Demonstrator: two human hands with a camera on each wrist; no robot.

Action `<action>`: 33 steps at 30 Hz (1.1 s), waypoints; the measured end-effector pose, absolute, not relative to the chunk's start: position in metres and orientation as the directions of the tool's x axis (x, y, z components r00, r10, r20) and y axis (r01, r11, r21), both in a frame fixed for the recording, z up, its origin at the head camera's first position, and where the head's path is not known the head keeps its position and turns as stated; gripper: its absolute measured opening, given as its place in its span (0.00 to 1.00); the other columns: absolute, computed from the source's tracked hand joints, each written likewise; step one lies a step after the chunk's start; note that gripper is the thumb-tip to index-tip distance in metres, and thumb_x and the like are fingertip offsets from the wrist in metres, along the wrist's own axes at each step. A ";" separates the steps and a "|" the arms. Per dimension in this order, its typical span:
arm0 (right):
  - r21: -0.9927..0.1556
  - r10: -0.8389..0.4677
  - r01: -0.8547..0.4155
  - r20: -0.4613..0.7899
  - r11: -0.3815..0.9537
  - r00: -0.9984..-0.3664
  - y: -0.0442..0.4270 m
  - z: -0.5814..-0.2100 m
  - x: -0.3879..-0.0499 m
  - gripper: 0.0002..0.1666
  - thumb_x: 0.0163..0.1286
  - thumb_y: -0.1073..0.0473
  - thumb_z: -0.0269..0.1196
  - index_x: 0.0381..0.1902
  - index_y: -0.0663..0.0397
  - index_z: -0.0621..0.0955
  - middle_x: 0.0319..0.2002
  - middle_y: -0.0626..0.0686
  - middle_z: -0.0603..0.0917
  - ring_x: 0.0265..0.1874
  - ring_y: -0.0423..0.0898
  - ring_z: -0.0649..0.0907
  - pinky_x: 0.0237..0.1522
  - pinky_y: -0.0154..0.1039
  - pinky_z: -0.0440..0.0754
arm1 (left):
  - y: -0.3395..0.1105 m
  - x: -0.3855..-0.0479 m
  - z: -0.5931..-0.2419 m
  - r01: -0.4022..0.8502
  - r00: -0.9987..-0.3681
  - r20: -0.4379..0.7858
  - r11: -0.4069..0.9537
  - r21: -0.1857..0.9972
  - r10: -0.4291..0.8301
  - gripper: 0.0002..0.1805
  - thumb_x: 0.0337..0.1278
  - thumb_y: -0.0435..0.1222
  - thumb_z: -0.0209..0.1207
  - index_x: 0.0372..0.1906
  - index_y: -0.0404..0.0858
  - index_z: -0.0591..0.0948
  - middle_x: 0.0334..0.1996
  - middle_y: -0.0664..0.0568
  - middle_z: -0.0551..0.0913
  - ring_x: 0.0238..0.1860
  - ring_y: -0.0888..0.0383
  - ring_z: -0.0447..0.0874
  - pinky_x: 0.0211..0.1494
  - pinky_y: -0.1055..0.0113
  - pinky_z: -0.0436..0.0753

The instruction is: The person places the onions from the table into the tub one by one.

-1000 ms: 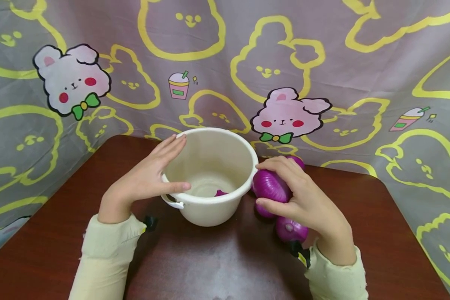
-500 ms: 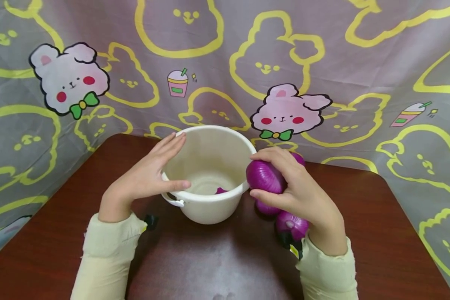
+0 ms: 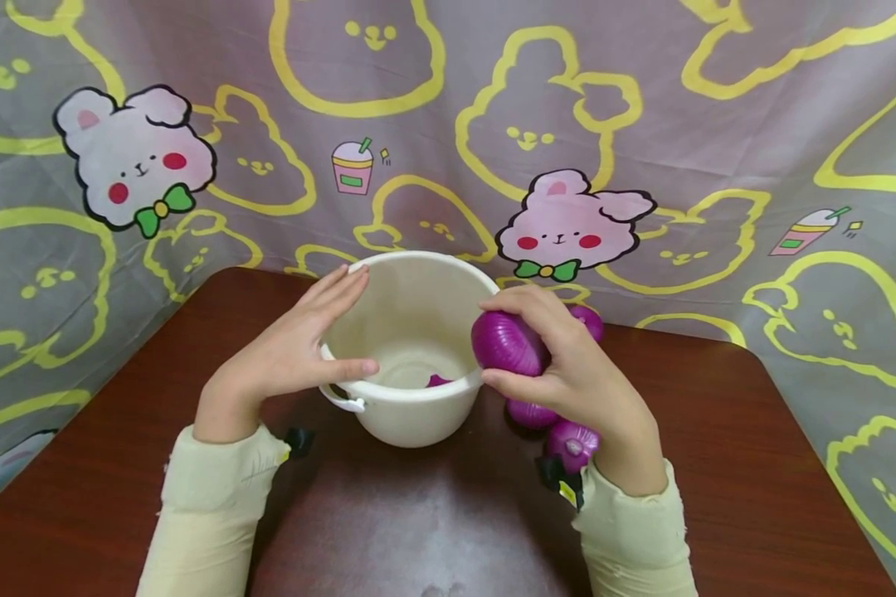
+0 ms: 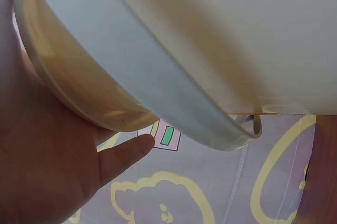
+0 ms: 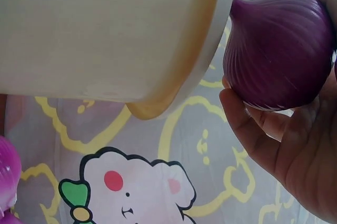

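In the head view, my right hand (image 3: 575, 373) grips a purple onion (image 3: 508, 342) at the right rim of a cream bucket (image 3: 411, 424). Seen from the right wrist, the held onion (image 5: 279, 50) has its pointed tip towards the bucket's rim, fingers and thumb around its body. Straight fingers of my left hand (image 3: 287, 344) rest against the bucket's left rim, its thumb over the near side. Low inside the bucket a small purple tip (image 3: 438, 381) shows; the near wall hides the rest.
Below and behind my right hand lie other purple onions: one at the back (image 3: 587, 319), one in the middle (image 3: 530, 413) and one nearer (image 3: 571, 445). The bucket's white handle (image 3: 343, 401) hangs at its left. A patterned curtain (image 3: 418, 124) closes off the dark wooden table (image 3: 739, 464) behind.
My right hand has lifted the onion from beside the others and moved it left to the bucket's rim. The left hand has kept its place on the bucket.
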State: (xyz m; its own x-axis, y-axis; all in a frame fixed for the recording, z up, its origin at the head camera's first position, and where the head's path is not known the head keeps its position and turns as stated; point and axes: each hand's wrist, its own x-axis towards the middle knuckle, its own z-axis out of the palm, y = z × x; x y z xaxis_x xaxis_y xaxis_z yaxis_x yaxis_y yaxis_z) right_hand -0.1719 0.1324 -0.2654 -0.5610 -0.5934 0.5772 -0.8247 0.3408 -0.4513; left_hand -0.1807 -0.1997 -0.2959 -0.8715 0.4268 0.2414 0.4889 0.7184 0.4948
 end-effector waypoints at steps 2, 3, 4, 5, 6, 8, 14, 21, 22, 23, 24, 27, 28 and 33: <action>-0.454 -0.600 -0.829 0.579 0.326 -0.553 0.130 -0.265 -0.173 0.38 0.51 0.58 0.79 0.60 0.52 0.76 0.55 0.49 0.78 0.57 0.42 0.75 0.53 0.38 0.80 | -0.200 -0.181 -0.296 0.492 -0.870 0.246 0.716 0.495 0.428 0.57 0.49 0.55 0.69 0.79 0.43 0.52 0.81 0.56 0.48 0.82 0.53 0.35 0.79 0.40 0.50; -0.451 -0.601 -0.835 0.586 0.316 -0.544 0.128 -0.266 -0.174 0.38 0.51 0.59 0.78 0.60 0.52 0.77 0.55 0.50 0.78 0.57 0.43 0.75 0.53 0.38 0.80 | -0.200 -0.180 -0.297 0.494 -0.869 0.248 0.716 0.494 0.428 0.57 0.49 0.55 0.69 0.79 0.43 0.52 0.81 0.56 0.48 0.82 0.53 0.35 0.79 0.40 0.50; -0.449 -0.601 -0.840 0.594 0.305 -0.536 0.127 -0.266 -0.174 0.37 0.51 0.59 0.78 0.60 0.53 0.77 0.55 0.50 0.78 0.57 0.43 0.75 0.53 0.38 0.80 | -0.200 -0.180 -0.297 0.495 -0.868 0.249 0.716 0.493 0.429 0.57 0.48 0.55 0.69 0.79 0.42 0.52 0.81 0.55 0.48 0.82 0.53 0.36 0.79 0.40 0.51; -0.445 -0.601 -0.844 0.599 0.301 -0.530 0.125 -0.266 -0.174 0.38 0.51 0.59 0.78 0.60 0.53 0.77 0.55 0.51 0.78 0.57 0.44 0.75 0.54 0.38 0.80 | -0.200 -0.180 -0.297 0.497 -0.867 0.252 0.715 0.492 0.429 0.57 0.48 0.54 0.69 0.79 0.42 0.52 0.81 0.55 0.48 0.82 0.53 0.36 0.79 0.40 0.51; -0.441 -0.600 -0.848 0.605 0.295 -0.523 0.123 -0.265 -0.174 0.38 0.50 0.59 0.78 0.60 0.54 0.77 0.55 0.51 0.78 0.57 0.44 0.75 0.54 0.38 0.80 | -0.200 -0.180 -0.297 0.498 -0.867 0.253 0.715 0.491 0.430 0.57 0.48 0.54 0.70 0.79 0.42 0.53 0.81 0.55 0.48 0.82 0.52 0.36 0.79 0.40 0.51; -0.434 -0.599 -0.854 0.615 0.286 -0.513 0.120 -0.266 -0.175 0.38 0.50 0.59 0.78 0.59 0.54 0.77 0.55 0.52 0.78 0.57 0.45 0.75 0.53 0.39 0.80 | -0.201 -0.181 -0.297 0.498 -0.867 0.254 0.714 0.493 0.429 0.57 0.48 0.54 0.70 0.79 0.42 0.53 0.81 0.55 0.48 0.82 0.52 0.36 0.78 0.40 0.51; -0.423 -0.601 -0.860 0.620 0.286 -0.505 0.111 -0.266 -0.177 0.37 0.51 0.57 0.78 0.59 0.53 0.77 0.54 0.51 0.79 0.56 0.45 0.75 0.52 0.41 0.80 | -0.200 -0.181 -0.298 0.491 -0.871 0.245 0.715 0.498 0.427 0.57 0.49 0.55 0.69 0.80 0.43 0.52 0.81 0.56 0.48 0.82 0.52 0.36 0.78 0.39 0.51; -0.424 -0.583 -0.857 0.632 0.291 -0.511 0.104 -0.266 -0.184 0.37 0.52 0.57 0.77 0.60 0.52 0.77 0.55 0.52 0.79 0.57 0.46 0.75 0.53 0.45 0.80 | -0.200 -0.181 -0.297 0.482 -0.875 0.238 0.721 0.498 0.421 0.57 0.49 0.56 0.69 0.80 0.44 0.52 0.81 0.56 0.48 0.82 0.52 0.36 0.78 0.38 0.52; -0.430 -0.585 -0.856 0.629 0.288 -0.512 0.103 -0.266 -0.185 0.37 0.53 0.57 0.77 0.60 0.52 0.77 0.55 0.52 0.79 0.57 0.46 0.74 0.52 0.45 0.81 | -0.200 -0.181 -0.297 0.482 -0.875 0.238 0.721 0.498 0.421 0.57 0.49 0.55 0.69 0.80 0.44 0.52 0.81 0.56 0.48 0.82 0.52 0.36 0.78 0.38 0.52; -0.436 -0.587 -0.854 0.624 0.285 -0.515 0.102 -0.267 -0.186 0.37 0.53 0.57 0.78 0.60 0.52 0.77 0.55 0.52 0.79 0.56 0.46 0.74 0.52 0.44 0.81 | -0.200 -0.181 -0.297 0.484 -0.874 0.240 0.720 0.497 0.422 0.57 0.48 0.55 0.69 0.80 0.43 0.52 0.81 0.55 0.48 0.82 0.52 0.36 0.78 0.38 0.52; -0.441 -0.590 -0.852 0.620 0.283 -0.516 0.100 -0.268 -0.186 0.37 0.53 0.57 0.78 0.60 0.51 0.77 0.56 0.52 0.79 0.56 0.45 0.74 0.51 0.44 0.81 | -0.199 -0.181 -0.297 0.485 -0.874 0.242 0.720 0.496 0.422 0.57 0.48 0.55 0.69 0.80 0.43 0.52 0.81 0.55 0.48 0.82 0.52 0.36 0.78 0.38 0.52; -0.433 -0.600 -0.855 0.614 0.286 -0.512 0.096 -0.271 -0.189 0.38 0.52 0.56 0.78 0.60 0.52 0.77 0.57 0.52 0.79 0.57 0.46 0.73 0.51 0.44 0.81 | -0.199 -0.181 -0.297 0.486 -0.873 0.244 0.720 0.495 0.422 0.57 0.49 0.55 0.69 0.80 0.42 0.52 0.81 0.55 0.48 0.82 0.51 0.36 0.78 0.38 0.52; -0.426 -0.604 -0.857 0.613 0.290 -0.509 0.095 -0.271 -0.189 0.38 0.52 0.55 0.78 0.60 0.52 0.77 0.57 0.51 0.79 0.57 0.46 0.73 0.52 0.44 0.81 | -0.199 -0.181 -0.297 0.486 -0.874 0.244 0.720 0.495 0.421 0.57 0.49 0.55 0.69 0.80 0.42 0.52 0.81 0.55 0.48 0.82 0.51 0.36 0.78 0.38 0.53; -0.409 -0.619 -0.864 0.607 0.294 -0.498 0.089 -0.274 -0.191 0.37 0.54 0.54 0.77 0.61 0.54 0.76 0.59 0.52 0.78 0.59 0.46 0.73 0.55 0.46 0.80 | -0.199 -0.181 -0.296 0.481 -0.876 0.236 0.721 0.498 0.421 0.57 0.49 0.56 0.69 0.80 0.44 0.52 0.81 0.55 0.48 0.82 0.50 0.37 0.77 0.37 0.54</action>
